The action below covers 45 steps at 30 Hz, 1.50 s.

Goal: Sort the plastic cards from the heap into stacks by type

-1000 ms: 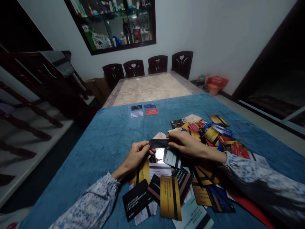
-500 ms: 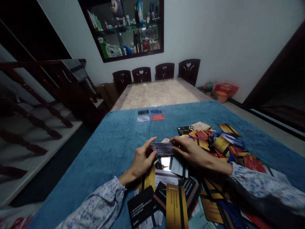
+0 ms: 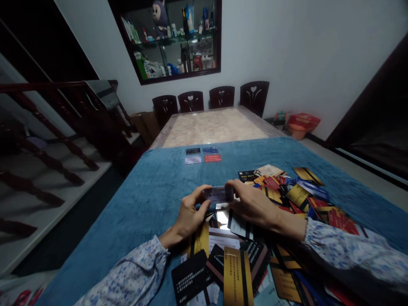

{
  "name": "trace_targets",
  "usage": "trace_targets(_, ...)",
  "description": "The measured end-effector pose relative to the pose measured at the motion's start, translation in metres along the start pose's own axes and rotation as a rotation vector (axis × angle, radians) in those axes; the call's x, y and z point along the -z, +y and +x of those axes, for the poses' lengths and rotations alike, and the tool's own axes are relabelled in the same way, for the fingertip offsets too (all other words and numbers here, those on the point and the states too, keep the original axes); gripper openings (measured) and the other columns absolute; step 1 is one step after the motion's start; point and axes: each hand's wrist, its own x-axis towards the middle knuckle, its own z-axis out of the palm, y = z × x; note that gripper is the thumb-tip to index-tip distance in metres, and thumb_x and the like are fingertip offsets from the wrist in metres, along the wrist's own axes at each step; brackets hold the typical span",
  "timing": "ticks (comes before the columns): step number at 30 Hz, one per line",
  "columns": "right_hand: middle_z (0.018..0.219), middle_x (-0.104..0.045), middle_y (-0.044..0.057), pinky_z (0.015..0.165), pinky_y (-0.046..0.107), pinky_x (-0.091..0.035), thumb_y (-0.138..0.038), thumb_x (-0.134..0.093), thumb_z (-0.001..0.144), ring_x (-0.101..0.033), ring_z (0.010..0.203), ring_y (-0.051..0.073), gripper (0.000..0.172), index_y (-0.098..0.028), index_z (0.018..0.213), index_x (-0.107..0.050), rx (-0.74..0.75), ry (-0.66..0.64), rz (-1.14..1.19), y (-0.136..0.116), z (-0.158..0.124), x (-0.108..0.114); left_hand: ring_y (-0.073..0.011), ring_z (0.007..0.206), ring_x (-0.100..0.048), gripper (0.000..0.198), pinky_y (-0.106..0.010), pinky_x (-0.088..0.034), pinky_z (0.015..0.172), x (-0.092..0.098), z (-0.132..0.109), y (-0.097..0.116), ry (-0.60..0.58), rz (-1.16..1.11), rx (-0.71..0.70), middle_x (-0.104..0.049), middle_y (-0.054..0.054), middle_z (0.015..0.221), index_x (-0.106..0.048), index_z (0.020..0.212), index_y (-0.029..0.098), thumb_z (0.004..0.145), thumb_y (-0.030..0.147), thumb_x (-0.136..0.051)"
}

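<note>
My left hand [image 3: 190, 214] and right hand [image 3: 256, 207] pinching a gray printed card [image 3: 219, 194] above the desk [image 3: 207, 125], four neat cards [image 3: 212, 158] at its eleven o'clock, a messy card pile [image 3: 297, 194] at three.

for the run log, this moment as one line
left hand: holding grey card; right hand: holding same card; other cards: on blue cloth

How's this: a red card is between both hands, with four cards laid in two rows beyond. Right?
The colour is wrong: the head view shows a greyish card between the left hand and right hand, not a red one. The rest stands.
</note>
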Motion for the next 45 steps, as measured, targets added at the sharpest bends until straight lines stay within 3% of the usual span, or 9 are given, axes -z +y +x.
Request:
trace_targets(5,0.101,-0.062,0.011,0.065,0.029,-0.044,-0.012,-0.056,0.079,-0.062,0.084,0.022,0.042,-0.017,0.119,-0.047,0.038,0.044,-0.117,0.001,0.006,-0.002,-0.0128,0.07,-0.061,0.038,-0.026,-0.052,0.074,0.002,0.002,0.003,-0.017,0.019,-0.008,-0.064,0.0,0.082,-0.058,0.122,0.02,0.085,0.016,-0.056)
trace_targets(12,0.101,-0.06,0.009,0.069,0.03,-0.047,-0.018,-0.062,0.079,-0.059,0.084,0.02,0.043,-0.019,0.119,-0.046,0.01,-0.007,0.064,0.006,0.012,0.002,-0.0137,0.074,-0.057,0.055,-0.029,-0.051,0.076,0.009,0.007,-0.002,-0.02,0.14,-0.062,-0.062,-0.002,0.089,-0.048,0.135,0.018,0.081,0.014,-0.06)
trace_targets(18,0.109,-0.052,0.012,0.081,0.039,-0.05,-0.031,-0.067,0.081,-0.055,0.098,0.026,0.043,-0.018,0.119,-0.05,0.025,-0.02,0.083,0.008,0.025,0.01,-0.0155,0.079,-0.058,0.05,-0.031,-0.052,0.079,0.022,0.021,-0.007,-0.049,0.291,-0.172,-0.06,-0.004,0.095,-0.05,0.13,0.016,0.082,0.015,-0.063)
trace_targets(23,0.113,-0.052,0.013,0.086,0.042,-0.05,-0.03,-0.069,0.081,-0.052,0.103,0.027,0.045,-0.018,0.121,-0.052,0.091,-0.053,0.078,0.018,0.043,0.009,-0.0191,0.093,-0.058,0.043,-0.033,-0.053,0.081,0.037,0.035,-0.016,-0.12,0.39,-0.254,-0.057,-0.008,0.11,-0.052,0.124,0.018,0.084,0.021,-0.065)
trace_targets(29,0.117,-0.053,0.014,0.09,0.043,-0.048,-0.026,-0.072,0.079,-0.049,0.108,0.028,0.049,-0.018,0.124,-0.054,0.142,-0.081,0.045,0.033,0.077,-0.007,-0.0214,0.098,-0.058,0.044,-0.036,-0.053,0.087,0.055,0.057,-0.037,-0.176,0.433,-0.226,-0.054,-0.01,0.116,-0.049,0.126,0.017,0.085,0.022,-0.062)
trace_targets(35,0.121,-0.053,0.016,0.092,0.045,-0.045,-0.027,-0.078,0.075,-0.047,0.11,0.031,0.05,-0.015,0.12,-0.06,0.073,-0.127,-0.031,0.043,0.123,-0.027,-0.0214,0.098,-0.058,0.042,-0.036,-0.053,0.09,0.069,0.088,-0.06,-0.172,0.489,-0.15,-0.052,-0.01,0.117,-0.051,0.125,0.016,0.084,0.019,-0.059)
trace_targets(45,0.119,-0.058,0.016,0.091,0.036,-0.044,-0.025,-0.074,0.077,-0.053,0.109,0.031,0.034,-0.013,0.108,-0.066,-0.042,-0.254,-0.17,0.055,0.193,-0.051,-0.0219,0.099,-0.058,0.037,-0.038,-0.048,0.099,0.089,0.152,-0.105,-0.182,0.608,-0.04,-0.053,-0.009,0.111,-0.059,0.116,0.013,0.079,0.016,-0.06)
